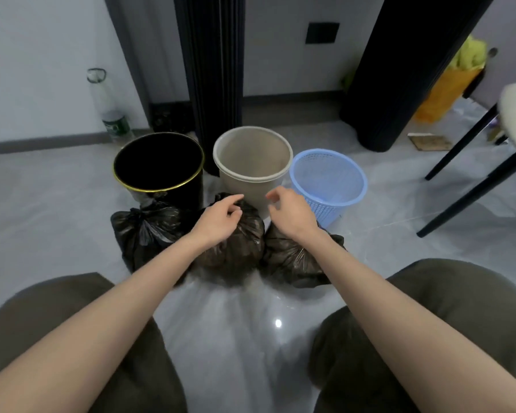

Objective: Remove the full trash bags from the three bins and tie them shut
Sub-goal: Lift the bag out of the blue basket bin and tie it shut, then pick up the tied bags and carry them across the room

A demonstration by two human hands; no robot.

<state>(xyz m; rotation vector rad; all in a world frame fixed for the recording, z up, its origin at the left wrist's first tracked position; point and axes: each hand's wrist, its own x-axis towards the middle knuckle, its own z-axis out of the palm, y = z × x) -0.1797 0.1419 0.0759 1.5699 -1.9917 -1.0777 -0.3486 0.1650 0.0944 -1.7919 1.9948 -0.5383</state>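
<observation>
**Three bags out on the floor, bins bare**

Three bins stand in a row on the grey floor (57, 222) ahead of me: black bin (161, 165) on the left, beige bin (252, 156) in the middle, blue basket (329, 181) on the right. No liner shows in any of them.

Three dark bags lie on the floor just in front of the bins, close together. The left bag (145, 228) shows a knotted neck at its top. The middle bag (242, 242) sits below the beige bin; the right bag (292, 260) lies beside it, partly hidden by my forearm. Whether these two are knotted I cannot tell from here.

My left hand (219, 217) rests over the top of the middle bag, fingers loosely curled, gripping nothing that I can see. My right hand (291, 208) hovers above the gap between middle and right bags, fingers spread and empty.
</observation>
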